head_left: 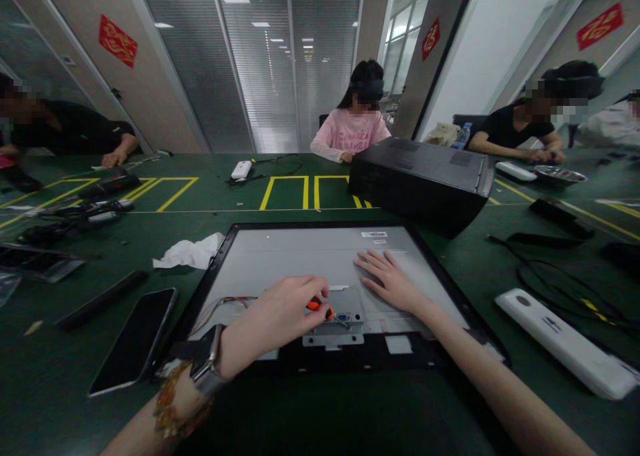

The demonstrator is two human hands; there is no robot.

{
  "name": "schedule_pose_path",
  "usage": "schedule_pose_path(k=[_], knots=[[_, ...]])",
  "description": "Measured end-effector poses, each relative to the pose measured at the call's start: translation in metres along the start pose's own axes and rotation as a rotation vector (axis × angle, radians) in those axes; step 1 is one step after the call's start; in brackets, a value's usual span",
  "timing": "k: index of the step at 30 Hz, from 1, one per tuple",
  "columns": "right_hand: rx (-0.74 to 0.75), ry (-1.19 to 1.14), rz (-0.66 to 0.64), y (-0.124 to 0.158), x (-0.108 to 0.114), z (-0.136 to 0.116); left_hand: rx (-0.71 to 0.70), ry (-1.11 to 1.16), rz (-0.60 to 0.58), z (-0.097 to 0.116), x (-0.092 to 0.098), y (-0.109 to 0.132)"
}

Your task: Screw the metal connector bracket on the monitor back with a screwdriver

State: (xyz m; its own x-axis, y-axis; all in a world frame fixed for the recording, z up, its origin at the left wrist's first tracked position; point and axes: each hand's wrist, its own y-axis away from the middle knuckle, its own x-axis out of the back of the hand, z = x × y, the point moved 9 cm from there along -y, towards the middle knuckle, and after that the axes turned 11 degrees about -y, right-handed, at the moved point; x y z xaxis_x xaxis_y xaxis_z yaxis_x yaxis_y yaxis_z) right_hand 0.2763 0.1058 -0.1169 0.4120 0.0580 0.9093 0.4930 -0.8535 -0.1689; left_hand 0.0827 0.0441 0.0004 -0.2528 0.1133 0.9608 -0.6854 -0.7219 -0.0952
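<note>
A monitor panel [290, 253] with a black frame lies on the table before me, its grey metal back facing up. Near its front edge sits a metal bracket [333, 340] with a blue video port [344, 317]. My left hand [280, 309] is closed on a small orange and black screwdriver [329, 313], whose shaft slants down to the bracket beside the port. Its tip is too small to make out. Flat on the right part of the panel lies my right hand [387, 279], fingers spread. Thin wires [225, 301] run left of the bracket.
A phone [135, 339], a black strip [103, 299] and a crumpled tissue [187, 252] lie left. Behind the panel stands a large black casing [420, 183]. A long white device [565, 343] and black cables [555, 276] are right. Several people sit around the table.
</note>
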Motion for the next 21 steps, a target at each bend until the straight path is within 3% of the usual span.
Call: schedule_pose_path(k=[10,15,21], knots=[[-0.006,0.004,-0.004,0.0004,0.0012,-0.0016,-0.041,0.143,0.02,0.0085,0.0029,0.002],[-0.005,0.001,0.002,0.0001,0.0006,-0.0005,-0.046,0.223,-0.033,0.0088,0.0014,0.002],[-0.003,-0.006,0.01,0.0002,0.0008,0.0003,-0.058,0.077,0.013,0.0078,0.0003,0.0022]])
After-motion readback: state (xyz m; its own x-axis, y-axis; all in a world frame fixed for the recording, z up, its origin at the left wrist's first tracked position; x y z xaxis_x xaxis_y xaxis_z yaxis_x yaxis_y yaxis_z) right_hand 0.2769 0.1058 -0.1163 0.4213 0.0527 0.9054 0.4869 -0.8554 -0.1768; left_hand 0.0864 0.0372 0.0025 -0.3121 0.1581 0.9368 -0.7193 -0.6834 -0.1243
